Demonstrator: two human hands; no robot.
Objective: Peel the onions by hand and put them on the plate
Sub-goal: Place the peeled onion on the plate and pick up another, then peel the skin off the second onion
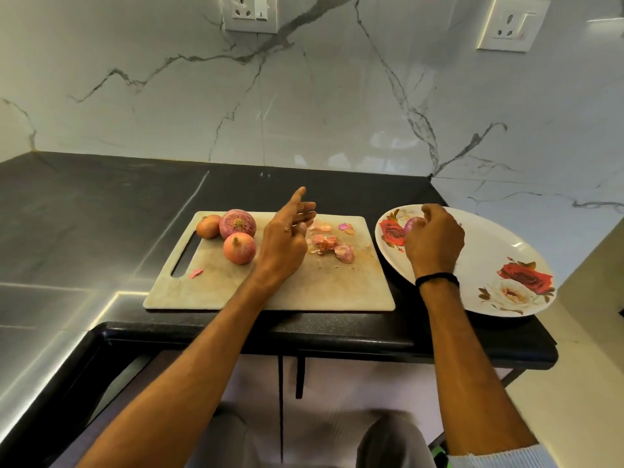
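Observation:
My right hand [434, 239] grips a peeled purple onion [412, 225] over the left part of the white plate [489, 244] with red roses. My left hand [287, 238] hovers over the middle of the pale cutting board [304, 285], fingers straight and holding nothing. Three unpeeled onions sit at the board's far left: a small brown onion [207, 226], a big purple onion [237, 223] and an orange onion [239, 248]. Loose onion skins [332, 246] lie on the board to the right of my left hand.
The board and plate rest on a black counter [101, 214] against a marble wall with two sockets [250, 11]. The counter's front edge [337, 336] runs just below the board. A scrap of skin [196, 272] lies near the board's handle slot.

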